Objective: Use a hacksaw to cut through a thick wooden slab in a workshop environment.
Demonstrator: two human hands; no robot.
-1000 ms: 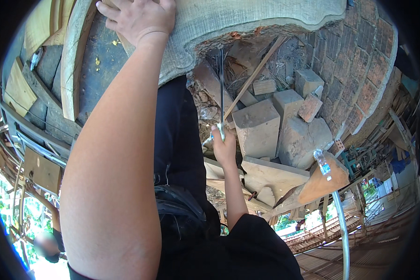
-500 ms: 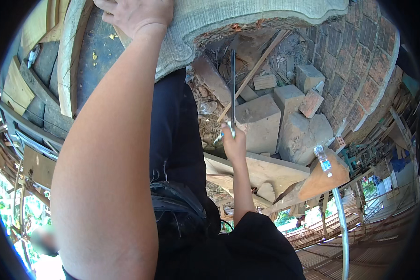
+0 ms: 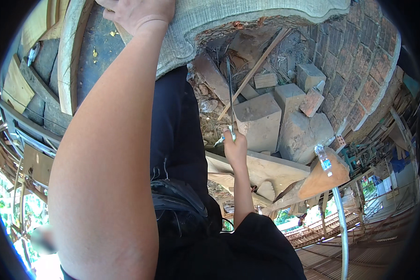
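Pressing hand: the left hand (image 3: 137, 14) sits at the top of the frame, left of centre, palm and fingers spread flat on the wooden slab (image 3: 247, 18); it clamps nothing, it only bears down on the surface.
Left forearm: it runs as a broad diagonal from the lower left of the frame up to that hand, hiding much of the left side.
Slab: a thick, pale grey piece of wood with a wavy natural edge, rough sawn grain on top and crumbly reddish bark underneath; it spans the top of the frame from centre to upper right.
Gripping hand: the right hand (image 3: 234, 148) is in the middle of the frame, fingers closed around the lower end of a thin metal rod (image 3: 230, 95).
Rod: slim, dark and straight; its long axis stands nearly vertical in the frame, rising from the right fist toward the underside of the slab's edge.
Key relation: the rod's tip lies straight above the right hand and just below the slab's bark edge, to the right of the left hand; whether it touches the wood I cannot tell.
Stone blocks (image 3: 259, 123): grey, chunky, roughly cut, piled just right of the rod.
Wooden stick (image 3: 261, 65): thin, leaning diagonally over the blocks.
Brick wall (image 3: 359, 60): reddish, curving down the right side of the frame.
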